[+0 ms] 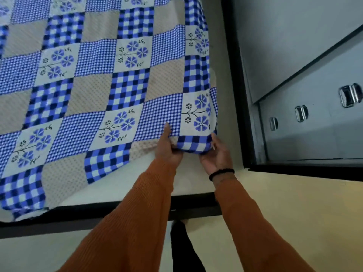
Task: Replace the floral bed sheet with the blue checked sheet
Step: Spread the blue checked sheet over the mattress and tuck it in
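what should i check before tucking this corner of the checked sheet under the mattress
1. Left hand grips the blue checked sheet at the corner: ok.
2. Right hand holds the corner fold from the cabinet side: ok.
3. Sheet covers the mattress near edge: not ok, a white strip shows bare.
4. Sheet lies flat on top: ok, apart from the bunched corner.
5. Floral sheet fully removed: cannot tell.
6. Gap beside the grey cabinet for the hand: cannot tell.
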### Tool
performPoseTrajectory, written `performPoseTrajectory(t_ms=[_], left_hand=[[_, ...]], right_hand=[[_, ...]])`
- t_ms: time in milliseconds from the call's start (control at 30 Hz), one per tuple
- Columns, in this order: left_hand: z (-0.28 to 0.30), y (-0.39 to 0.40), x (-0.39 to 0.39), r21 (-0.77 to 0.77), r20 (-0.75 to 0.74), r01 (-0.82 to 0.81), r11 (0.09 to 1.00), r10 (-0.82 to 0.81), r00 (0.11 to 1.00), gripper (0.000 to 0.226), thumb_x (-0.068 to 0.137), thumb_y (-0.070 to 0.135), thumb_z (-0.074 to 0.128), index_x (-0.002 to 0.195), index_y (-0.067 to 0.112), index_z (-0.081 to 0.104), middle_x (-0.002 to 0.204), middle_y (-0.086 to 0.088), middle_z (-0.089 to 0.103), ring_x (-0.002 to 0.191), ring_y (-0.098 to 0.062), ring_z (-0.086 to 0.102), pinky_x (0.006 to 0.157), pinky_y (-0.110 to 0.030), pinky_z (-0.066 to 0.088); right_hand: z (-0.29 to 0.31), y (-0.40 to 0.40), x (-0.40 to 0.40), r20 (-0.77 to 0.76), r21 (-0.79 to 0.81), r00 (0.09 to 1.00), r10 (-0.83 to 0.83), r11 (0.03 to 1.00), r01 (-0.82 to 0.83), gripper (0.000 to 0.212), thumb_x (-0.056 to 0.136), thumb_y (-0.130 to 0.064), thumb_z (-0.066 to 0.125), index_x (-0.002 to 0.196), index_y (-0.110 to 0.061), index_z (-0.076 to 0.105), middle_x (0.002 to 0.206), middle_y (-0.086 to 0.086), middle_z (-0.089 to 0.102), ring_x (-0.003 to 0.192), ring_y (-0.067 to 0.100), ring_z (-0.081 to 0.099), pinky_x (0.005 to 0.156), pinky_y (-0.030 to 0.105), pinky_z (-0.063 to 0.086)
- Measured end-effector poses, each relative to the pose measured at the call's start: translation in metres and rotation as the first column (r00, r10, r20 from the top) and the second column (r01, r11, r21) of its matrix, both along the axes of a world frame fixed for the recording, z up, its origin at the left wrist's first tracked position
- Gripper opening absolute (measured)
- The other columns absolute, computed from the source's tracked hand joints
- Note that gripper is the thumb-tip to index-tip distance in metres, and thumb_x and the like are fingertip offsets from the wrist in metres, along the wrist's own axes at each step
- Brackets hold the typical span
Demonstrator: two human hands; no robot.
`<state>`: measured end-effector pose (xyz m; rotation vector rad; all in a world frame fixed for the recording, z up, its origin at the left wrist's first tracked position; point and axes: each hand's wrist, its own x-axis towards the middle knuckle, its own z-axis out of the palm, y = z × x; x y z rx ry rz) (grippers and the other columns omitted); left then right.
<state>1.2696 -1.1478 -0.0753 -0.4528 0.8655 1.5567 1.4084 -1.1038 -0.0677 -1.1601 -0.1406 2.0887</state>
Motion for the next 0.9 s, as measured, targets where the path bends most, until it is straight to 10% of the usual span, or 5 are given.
performPoseTrajectory(t_ms=[133, 233, 533, 667, 900], left_hand=[[0.013, -0.045, 0.037, -0.136, 0.005, -0.036, 0.99, 0.037, 0.999, 0.031, 0.097, 0.033, 0.064, 0.12, 0.012, 0.066, 0.103, -0.005, 0.075, 0.086, -0.021, 0.073, 0.071, -0.032, 0.06], [0.006, -0.09, 0.068, -0.338, 0.093, -0.034, 0.94, 0.069, 0.993, 0.019, 0.087, 0.029, 0.078, 0.085, 0.02, 0.061, 0.058, 0.006, 0.04, 0.043, -0.006, 0.031, 0.04, -0.019, 0.033], [0.012, -0.104, 0.073, -0.315, 0.02, -0.08, 0.946, 0.091, 0.996, 0.038, 0.088, 0.031, 0.076, 0.119, 0.012, 0.067, 0.123, -0.016, 0.07, 0.115, -0.032, 0.067, 0.104, -0.048, 0.051], [0.011, -0.094, 0.046, -0.285, 0.012, -0.315, 0.905, 0.332, 0.943, 0.073, 0.081, 0.06, 0.074, 0.136, 0.015, 0.057, 0.127, -0.014, 0.068, 0.116, -0.032, 0.066, 0.098, -0.048, 0.054], [0.019, -0.096, 0.041, -0.176, 0.064, 0.021, 0.984, -0.01, 0.998, 0.059, 0.087, 0.034, 0.078, 0.137, 0.013, 0.054, 0.129, -0.018, 0.067, 0.118, -0.039, 0.065, 0.103, -0.064, 0.047]], right_hand=[[0.004, 0.016, 0.025, 0.002, 0.021, 1.0, -0.002, 1.0, 0.002, 0.055, 0.105, -0.028, 0.052, 0.154, -0.009, 0.038, 0.154, 0.017, 0.046, 0.141, 0.036, 0.045, 0.116, 0.057, 0.036], [0.004, 0.025, 0.052, -0.053, 0.042, 0.997, -0.062, 0.997, 0.064, 0.06, 0.101, -0.023, 0.058, 0.154, -0.008, 0.037, 0.156, 0.021, 0.041, 0.142, 0.039, 0.043, 0.116, 0.062, 0.033], [-0.009, 0.004, 0.099, 0.224, -0.188, 0.967, -0.125, 0.968, 0.169, 0.05, 0.086, 0.001, 0.065, 0.136, 0.0, 0.055, 0.134, 0.023, 0.062, 0.114, 0.038, 0.065, 0.079, 0.051, 0.061], [-0.008, 0.0, 0.121, 0.208, -0.17, 0.975, -0.078, 0.979, 0.115, 0.016, 0.094, -0.001, 0.059, 0.108, -0.006, 0.063, 0.117, 0.018, 0.068, 0.111, 0.035, 0.064, 0.087, 0.052, 0.059], [-0.02, -0.011, 0.181, 0.424, -0.173, 0.905, 0.03, 0.984, 0.049, 0.048, 0.084, 0.012, 0.064, 0.126, -0.01, 0.058, 0.121, 0.016, 0.067, 0.11, 0.031, 0.067, 0.095, 0.045, 0.055]])
